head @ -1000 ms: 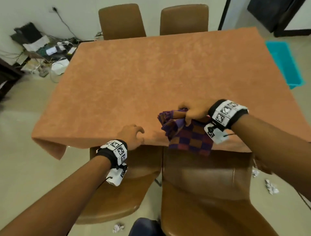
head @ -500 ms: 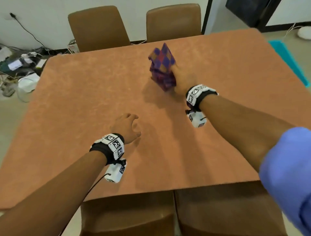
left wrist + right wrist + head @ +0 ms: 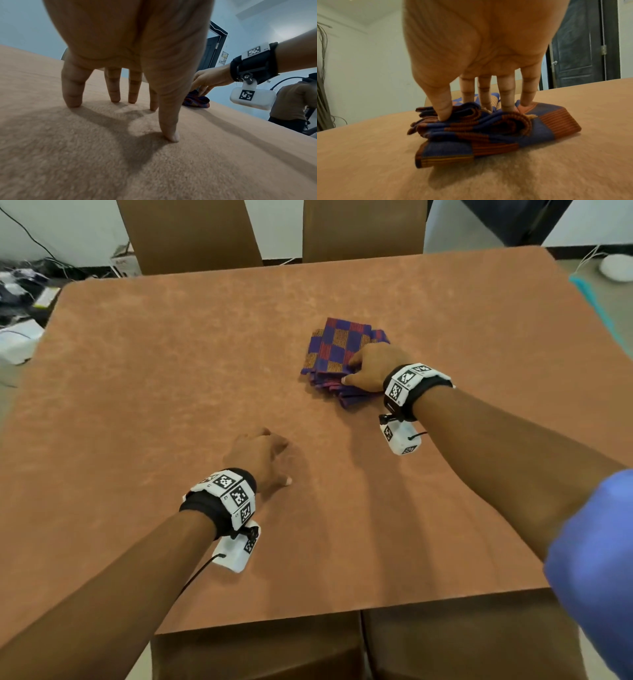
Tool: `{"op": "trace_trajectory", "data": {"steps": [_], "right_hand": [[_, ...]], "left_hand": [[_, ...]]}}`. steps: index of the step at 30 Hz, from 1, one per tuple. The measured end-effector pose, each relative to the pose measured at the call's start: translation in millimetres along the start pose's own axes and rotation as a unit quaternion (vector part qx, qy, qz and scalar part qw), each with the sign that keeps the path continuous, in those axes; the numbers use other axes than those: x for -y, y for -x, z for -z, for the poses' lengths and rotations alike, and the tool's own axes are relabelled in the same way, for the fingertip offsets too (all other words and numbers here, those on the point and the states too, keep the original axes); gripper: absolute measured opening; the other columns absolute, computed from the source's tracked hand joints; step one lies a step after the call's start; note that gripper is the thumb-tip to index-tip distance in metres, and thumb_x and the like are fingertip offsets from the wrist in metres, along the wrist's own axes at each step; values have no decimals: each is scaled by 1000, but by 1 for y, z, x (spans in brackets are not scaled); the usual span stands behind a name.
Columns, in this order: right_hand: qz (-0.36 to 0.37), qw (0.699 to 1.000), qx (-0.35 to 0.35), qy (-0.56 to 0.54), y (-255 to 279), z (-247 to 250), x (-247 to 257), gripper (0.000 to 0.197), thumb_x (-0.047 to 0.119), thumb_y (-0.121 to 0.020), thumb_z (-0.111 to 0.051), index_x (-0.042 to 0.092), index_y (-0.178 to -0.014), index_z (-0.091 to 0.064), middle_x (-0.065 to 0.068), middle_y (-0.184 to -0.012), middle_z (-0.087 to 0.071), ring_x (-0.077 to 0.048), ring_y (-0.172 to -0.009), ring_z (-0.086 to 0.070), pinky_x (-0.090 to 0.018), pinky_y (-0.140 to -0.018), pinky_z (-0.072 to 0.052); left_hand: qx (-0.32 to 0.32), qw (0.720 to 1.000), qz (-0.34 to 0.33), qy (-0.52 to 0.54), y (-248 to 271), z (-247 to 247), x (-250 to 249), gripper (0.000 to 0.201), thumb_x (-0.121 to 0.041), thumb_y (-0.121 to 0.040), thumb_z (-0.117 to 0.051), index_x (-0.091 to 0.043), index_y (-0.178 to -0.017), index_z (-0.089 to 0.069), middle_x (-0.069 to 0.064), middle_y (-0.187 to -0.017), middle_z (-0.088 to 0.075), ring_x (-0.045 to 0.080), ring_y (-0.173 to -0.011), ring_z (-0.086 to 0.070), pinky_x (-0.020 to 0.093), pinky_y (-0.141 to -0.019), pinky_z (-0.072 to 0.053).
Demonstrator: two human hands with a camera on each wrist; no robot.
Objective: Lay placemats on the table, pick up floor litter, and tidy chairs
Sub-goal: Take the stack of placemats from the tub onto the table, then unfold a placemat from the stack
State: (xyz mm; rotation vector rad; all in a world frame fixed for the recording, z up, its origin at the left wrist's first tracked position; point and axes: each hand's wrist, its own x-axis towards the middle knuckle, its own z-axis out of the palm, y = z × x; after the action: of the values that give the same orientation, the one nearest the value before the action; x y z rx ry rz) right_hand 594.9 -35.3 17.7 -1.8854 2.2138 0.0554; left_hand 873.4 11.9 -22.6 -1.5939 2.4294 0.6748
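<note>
- Placemats (image 3: 337, 350) (woven, blue-and-orange checks) lie folded in a stack right of the table's (image 3: 171, 378) middle.
- Right hand (image 3: 371, 371) presses straight fingertips (image 3: 508, 106) onto them.
- Left hand (image 3: 260, 460), fingers spread, props on fuzzy tan tablecloth.

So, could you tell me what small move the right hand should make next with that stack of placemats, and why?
Probably pinch the top mat and lift it off. The placemats lie folded in one stack on the table, none spread yet. The right hand rests on the stack's near edge with fingers and thumb on the folds, while the left hand props on bare tabletop.
</note>
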Motion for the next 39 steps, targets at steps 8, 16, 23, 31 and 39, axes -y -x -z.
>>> {"op": "trace_trajectory", "data": {"steps": [8, 16, 23, 31, 39], "right_hand": [[-20, 994, -5, -103, 10, -5, -13, 28, 39, -94, -53, 20, -95, -73, -4, -81, -62, -25, -80, -57, -30, -67, -36], [-87, 929, -73, -353, 34, 32, -23, 20, 29, -95, -56, 26, -79, -67, 18, -63, -62, 6, -56, -54, -12, -59, -39], [36, 920, -181, -346, 70, 75, 16, 26, 27, -99, -43, 19, -110, -66, 7, -101, -67, -10, -92, -60, -17, -78, -43], [189, 949, -155, -198, 147, 107, 108, 20, 22, -99, -46, 11, -92, -60, -5, -89, -64, -20, -82, -54, -28, -68, -33], [307, 933, -107, -152, 211, 139, 186, 20, 21, -100, -47, 20, -81, -51, 17, -64, -43, -5, -60, -43, -17, -57, -27]], "left_hand": [[-7, 1000, -11, -14, 3, 4, -5, 73, -44, -60, -86, -26, -126, -60, 2, -128, -53, 30, -118, -49, 37, -97, -44], [2, 999, -24, -23, 9, 5, -3, 75, -48, -66, -81, -28, -133, -54, 5, -141, -46, 32, -125, -46, 40, -105, -40], [-72, 983, 1, 169, 39, 10, 2, 70, -37, -80, -68, -22, -142, -38, 9, -142, -47, 30, -125, -50, 42, -101, -44], [-174, 899, -30, 402, 122, 70, -1, 81, -39, -81, -72, -21, -146, -27, 4, -138, -45, 18, -129, -43, 33, -102, -38], [-281, 906, -54, 312, 225, 99, 36, 30, -36, -91, -51, -18, -112, -64, 2, -96, -71, 23, -89, -67, 45, -76, -56]]}}
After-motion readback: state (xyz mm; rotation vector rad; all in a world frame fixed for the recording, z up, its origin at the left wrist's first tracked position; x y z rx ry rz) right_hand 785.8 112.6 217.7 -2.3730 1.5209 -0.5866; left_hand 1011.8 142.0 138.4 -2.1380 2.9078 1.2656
